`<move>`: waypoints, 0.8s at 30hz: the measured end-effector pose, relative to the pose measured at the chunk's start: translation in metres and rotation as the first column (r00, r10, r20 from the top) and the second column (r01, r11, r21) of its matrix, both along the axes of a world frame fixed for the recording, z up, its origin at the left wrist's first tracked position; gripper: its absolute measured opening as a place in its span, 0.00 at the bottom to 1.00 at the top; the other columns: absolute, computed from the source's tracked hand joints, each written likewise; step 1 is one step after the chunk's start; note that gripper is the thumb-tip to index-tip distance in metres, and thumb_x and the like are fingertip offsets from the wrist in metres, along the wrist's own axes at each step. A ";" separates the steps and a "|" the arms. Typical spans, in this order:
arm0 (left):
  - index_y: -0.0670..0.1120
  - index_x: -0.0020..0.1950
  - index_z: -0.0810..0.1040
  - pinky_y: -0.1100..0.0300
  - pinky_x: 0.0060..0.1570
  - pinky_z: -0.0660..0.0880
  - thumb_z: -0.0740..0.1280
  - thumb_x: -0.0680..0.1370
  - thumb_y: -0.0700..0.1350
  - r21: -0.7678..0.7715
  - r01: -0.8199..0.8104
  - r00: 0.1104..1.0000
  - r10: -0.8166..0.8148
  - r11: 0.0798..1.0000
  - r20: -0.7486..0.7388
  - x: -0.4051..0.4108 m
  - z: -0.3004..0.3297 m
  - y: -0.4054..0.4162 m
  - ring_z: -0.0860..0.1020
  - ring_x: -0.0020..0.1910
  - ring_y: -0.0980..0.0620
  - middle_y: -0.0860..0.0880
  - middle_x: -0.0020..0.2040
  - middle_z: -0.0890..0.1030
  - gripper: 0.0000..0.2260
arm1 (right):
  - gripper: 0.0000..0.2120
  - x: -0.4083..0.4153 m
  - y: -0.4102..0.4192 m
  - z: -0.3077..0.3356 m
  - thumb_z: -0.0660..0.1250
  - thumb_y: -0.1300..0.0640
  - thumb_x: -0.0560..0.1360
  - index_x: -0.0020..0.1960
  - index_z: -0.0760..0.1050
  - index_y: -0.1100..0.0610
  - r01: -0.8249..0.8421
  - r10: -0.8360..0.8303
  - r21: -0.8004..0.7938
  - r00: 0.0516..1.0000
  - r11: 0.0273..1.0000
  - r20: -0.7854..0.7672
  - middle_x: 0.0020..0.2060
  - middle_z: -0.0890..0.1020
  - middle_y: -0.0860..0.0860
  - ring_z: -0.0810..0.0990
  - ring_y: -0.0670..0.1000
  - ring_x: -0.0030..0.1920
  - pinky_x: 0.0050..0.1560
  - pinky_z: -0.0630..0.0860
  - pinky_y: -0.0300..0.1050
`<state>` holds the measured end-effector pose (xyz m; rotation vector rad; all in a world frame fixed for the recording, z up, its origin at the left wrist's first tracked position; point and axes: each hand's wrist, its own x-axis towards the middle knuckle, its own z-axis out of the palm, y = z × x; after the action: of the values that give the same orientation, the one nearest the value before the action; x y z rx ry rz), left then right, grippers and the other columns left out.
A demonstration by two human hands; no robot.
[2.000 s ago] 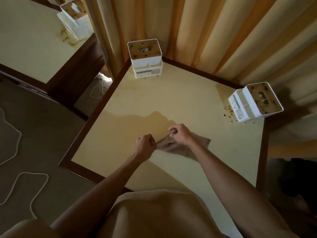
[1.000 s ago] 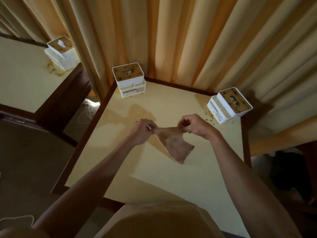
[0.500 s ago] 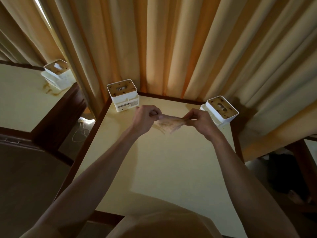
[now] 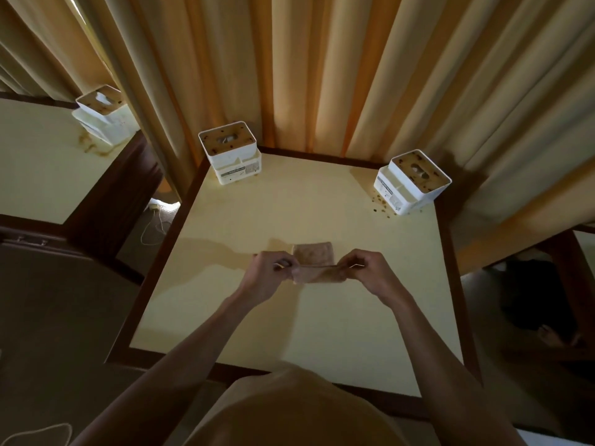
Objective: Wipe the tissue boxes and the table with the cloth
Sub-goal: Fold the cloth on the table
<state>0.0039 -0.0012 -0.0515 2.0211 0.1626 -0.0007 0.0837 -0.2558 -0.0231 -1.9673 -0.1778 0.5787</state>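
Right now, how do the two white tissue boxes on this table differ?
The white tissue box at the far left corner faces the camera almost squarely; the white tissue box at the far right corner sits turned at an angle. Brown crumbs lie scattered on the cream table beside the right box, with hardly any by the left. Both have brown-speckled tops with a central opening.

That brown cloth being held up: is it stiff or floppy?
Probably floppy: the cloth folds over between the left hand and right hand. Likely light, since pinching fingers carry it. It should drape over the boxes.
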 end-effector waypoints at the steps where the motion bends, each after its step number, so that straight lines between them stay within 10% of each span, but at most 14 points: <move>1: 0.51 0.42 0.85 0.57 0.37 0.76 0.75 0.75 0.37 -0.032 -0.006 1.000 0.006 0.999 -0.011 -0.005 -0.004 -0.001 0.78 0.31 0.56 0.54 0.33 0.83 0.08 | 0.12 -0.005 -0.003 -0.004 0.73 0.73 0.70 0.44 0.84 0.57 -0.009 0.009 -0.003 1.000 1.000 -0.003 0.40 0.87 0.52 0.84 0.48 0.43 0.48 0.78 0.38; 24: 0.42 0.43 0.84 0.60 0.34 0.79 0.74 0.75 0.34 -0.166 -0.202 0.965 0.167 0.965 -0.204 0.028 -0.041 -0.001 0.82 0.29 0.50 0.46 0.34 0.82 0.04 | 0.08 0.029 0.015 -0.044 0.76 0.66 0.73 0.45 0.85 0.54 0.027 -0.029 -0.051 0.998 0.998 -0.051 0.41 0.87 0.53 0.84 0.47 0.36 0.33 0.75 0.35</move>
<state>0.0323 -0.0020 -0.0925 1.8111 0.4559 -0.0867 0.1131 -0.2411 -0.0669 -1.9980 -0.1041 0.6203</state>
